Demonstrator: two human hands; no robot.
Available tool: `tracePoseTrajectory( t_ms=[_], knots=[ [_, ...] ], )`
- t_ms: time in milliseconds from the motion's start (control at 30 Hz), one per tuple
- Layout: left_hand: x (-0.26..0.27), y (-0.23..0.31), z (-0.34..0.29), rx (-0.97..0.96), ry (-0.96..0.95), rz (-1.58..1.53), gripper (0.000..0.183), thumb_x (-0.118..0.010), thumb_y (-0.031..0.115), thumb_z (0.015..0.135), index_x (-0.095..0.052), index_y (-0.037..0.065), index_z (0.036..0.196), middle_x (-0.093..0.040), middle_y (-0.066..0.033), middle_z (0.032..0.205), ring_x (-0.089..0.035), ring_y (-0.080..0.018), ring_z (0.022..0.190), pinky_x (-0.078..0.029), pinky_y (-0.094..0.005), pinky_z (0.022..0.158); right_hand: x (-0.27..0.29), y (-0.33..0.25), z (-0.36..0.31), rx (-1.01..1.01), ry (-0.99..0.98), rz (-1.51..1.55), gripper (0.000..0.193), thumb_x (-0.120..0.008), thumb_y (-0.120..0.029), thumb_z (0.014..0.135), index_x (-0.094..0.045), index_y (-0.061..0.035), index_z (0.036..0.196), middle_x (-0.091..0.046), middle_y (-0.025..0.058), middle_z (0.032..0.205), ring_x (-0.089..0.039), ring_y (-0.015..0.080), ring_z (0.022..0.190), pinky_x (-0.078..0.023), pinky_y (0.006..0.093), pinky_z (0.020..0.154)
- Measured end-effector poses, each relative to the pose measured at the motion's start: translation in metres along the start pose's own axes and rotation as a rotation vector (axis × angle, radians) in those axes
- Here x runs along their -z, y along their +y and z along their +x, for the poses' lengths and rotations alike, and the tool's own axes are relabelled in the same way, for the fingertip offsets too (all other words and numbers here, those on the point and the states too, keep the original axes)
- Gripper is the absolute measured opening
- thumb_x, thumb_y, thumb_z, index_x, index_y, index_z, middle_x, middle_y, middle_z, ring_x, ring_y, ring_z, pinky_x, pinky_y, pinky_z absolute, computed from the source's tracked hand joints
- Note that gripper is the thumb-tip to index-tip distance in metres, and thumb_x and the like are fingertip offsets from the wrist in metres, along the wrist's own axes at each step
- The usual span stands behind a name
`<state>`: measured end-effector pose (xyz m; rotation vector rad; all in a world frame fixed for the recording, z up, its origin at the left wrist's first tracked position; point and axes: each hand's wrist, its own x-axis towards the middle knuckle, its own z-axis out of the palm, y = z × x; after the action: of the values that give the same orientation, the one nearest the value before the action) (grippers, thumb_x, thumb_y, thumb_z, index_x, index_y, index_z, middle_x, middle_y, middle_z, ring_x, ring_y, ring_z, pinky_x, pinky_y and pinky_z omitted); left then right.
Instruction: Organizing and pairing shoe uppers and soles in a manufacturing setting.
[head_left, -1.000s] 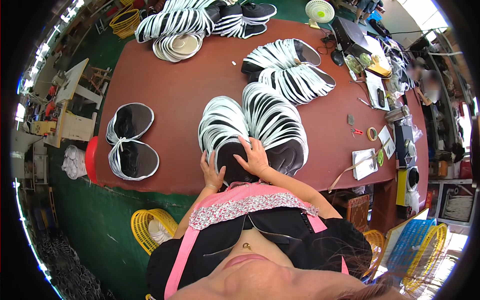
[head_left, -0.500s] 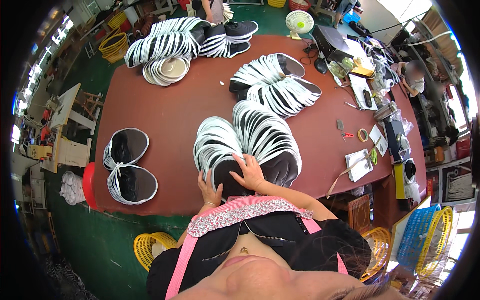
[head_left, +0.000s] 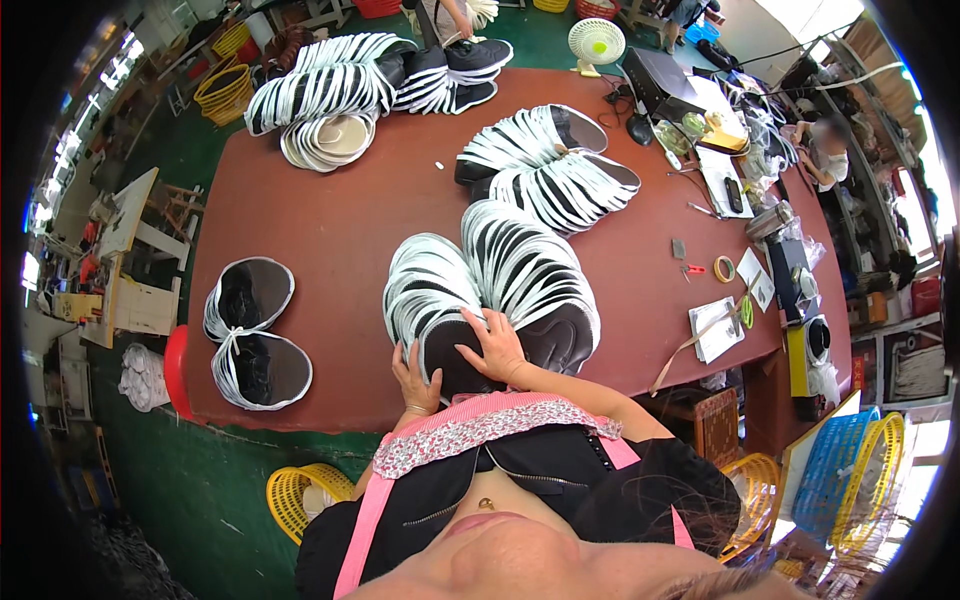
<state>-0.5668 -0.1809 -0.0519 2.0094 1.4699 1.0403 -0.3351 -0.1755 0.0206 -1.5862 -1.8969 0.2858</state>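
Two nested stacks of dark shoe uppers with white edges lie side by side in front of me, a left stack (head_left: pixel 428 288) and a right stack (head_left: pixel 525 255). My left hand (head_left: pixel 414 380) rests against the near left side of the left stack, fingers apart. Across the nearest dark upper of that stack, my right hand (head_left: pixel 497 352) lies with its fingers spread. Neither hand is closed around anything. The lower part of that nearest upper is hidden by my hand and apron.
The red-brown table (head_left: pixel 330 210) also bears a tied bundle of uppers (head_left: pixel 258 335) at left and more stacks (head_left: pixel 555 170) farther back. At right are scissors (head_left: pixel 746 312), tape (head_left: pixel 725 268) and papers. A small fan (head_left: pixel 596 42) stands at the far edge, near another person's arm.
My hands stay on the left stack with almost no change. At the far edge, the other person's arm has shifted to the right, toward the shoes. The whole view has drifted slightly.
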Motion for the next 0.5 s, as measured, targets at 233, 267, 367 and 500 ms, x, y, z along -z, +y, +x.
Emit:
tracePoseTrajectory(
  t_ms=[233, 267, 367, 500],
  knots=[
    [-0.0005, -0.0028, -0.0015, -0.009, 0.006, -0.004, 0.079, -0.063, 0.054, 0.093, -0.041, 0.011, 0.156, -0.029, -0.0278, 0.156, -0.034, -0.0492, 0.139, -0.029, -0.0588, 0.115, 0.0003, -0.0003, -0.0004, 0.003, 0.004, 0.012, 0.074, -0.072, -0.041, 0.092, -0.044, -0.0143, 0.154, -0.051, 0.0237, 0.127, -0.053, 0.0405, 0.111, -0.047, 0.0478, 0.096],
    [-0.0008, -0.0035, -0.0015, -0.009, 0.008, -0.005, 0.079, -0.063, 0.054, 0.093, -0.041, 0.011, 0.156, -0.029, -0.0278, 0.156, -0.034, -0.0492, 0.139, -0.029, -0.0588, 0.115, 0.0003, -0.0004, -0.0004, 0.001, 0.005, 0.012, 0.074, -0.072, -0.041, 0.092, -0.044, -0.0143, 0.154, -0.051, 0.0237, 0.127, -0.053, 0.0405, 0.111, -0.047, 0.0478, 0.096],
    [-0.0014, -0.0047, -0.0014, -0.006, 0.007, -0.008, 0.079, -0.062, 0.054, 0.093, -0.041, 0.011, 0.156, -0.029, -0.0277, 0.156, -0.033, -0.0490, 0.139, -0.029, -0.0589, 0.115, 0.0004, -0.0008, -0.0006, -0.006, 0.001, 0.009, 0.073, -0.071, -0.042, 0.092, -0.044, -0.0147, 0.154, -0.051, 0.0236, 0.128, -0.053, 0.0406, 0.112, -0.046, 0.0479, 0.097],
    [-0.0011, -0.0051, -0.0009, -0.004, 0.002, -0.001, 0.079, -0.062, 0.055, 0.093, -0.041, 0.011, 0.156, -0.029, -0.0277, 0.156, -0.033, -0.0489, 0.140, -0.029, -0.0590, 0.115, -0.0005, -0.0004, -0.0008, -0.012, -0.003, 0.001, 0.073, -0.071, -0.042, 0.092, -0.044, -0.0150, 0.154, -0.051, 0.0237, 0.128, -0.053, 0.0410, 0.113, -0.046, 0.0478, 0.098]
  ],
)
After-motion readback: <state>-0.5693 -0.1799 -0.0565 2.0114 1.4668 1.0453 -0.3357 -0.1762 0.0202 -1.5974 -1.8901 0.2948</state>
